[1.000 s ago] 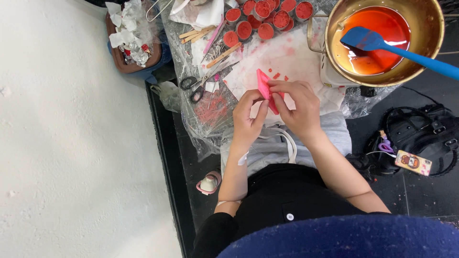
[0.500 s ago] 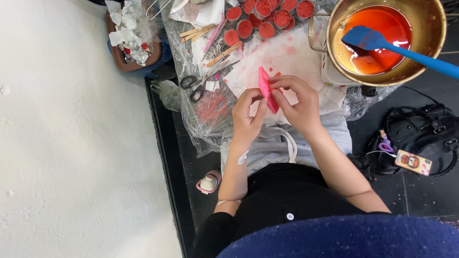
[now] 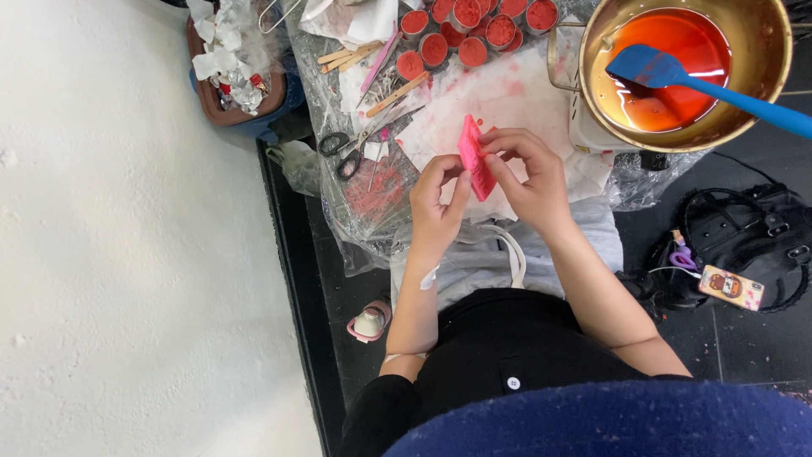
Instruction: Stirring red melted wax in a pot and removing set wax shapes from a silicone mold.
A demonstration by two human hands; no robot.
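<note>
Clearly both hands meet just above centre of the frame around a small pink mould [image 3: 475, 158], a flat rectangular slab that looks rubbery, turned on edge so its thin side faces the camera. The left hand [image 3: 436, 211] has its grip closed on the lower end, thumb and forefinger pinching it, while the right hand [image 3: 529, 173] curls its fingers over the upper edge and far face, also gripping it; held that way, between two pinches and clear of the worktop [image 3: 507, 93], the slab can be flexed or peeled at (my reading, not something shown). Beneath it the worktop is covered in crinkled clear plastic sheeting [image 3: 372, 228] with white paper on top, blotched pink-red, which would catch spills. At the upper right a brass-coloured metal pot [image 3: 761, 76] holds glossy orange-red liquid, and a blue spatula [image 3: 668, 72] rests with its blade in the liquid and its handle leaning out over the rim toward the right edge. Along the top centre stands a cluster of small round tins [image 3: 469, 30] filled with matt red material. Left of the hands lie black-handled scissors [image 3: 351, 152], and above them flat wooden sticks [image 3: 385, 80]. A brown tray of crumpled white paper [image 3: 228, 68] sits at the upper left, a black bag [image 3: 744, 245] on the dark floor at right.
</note>
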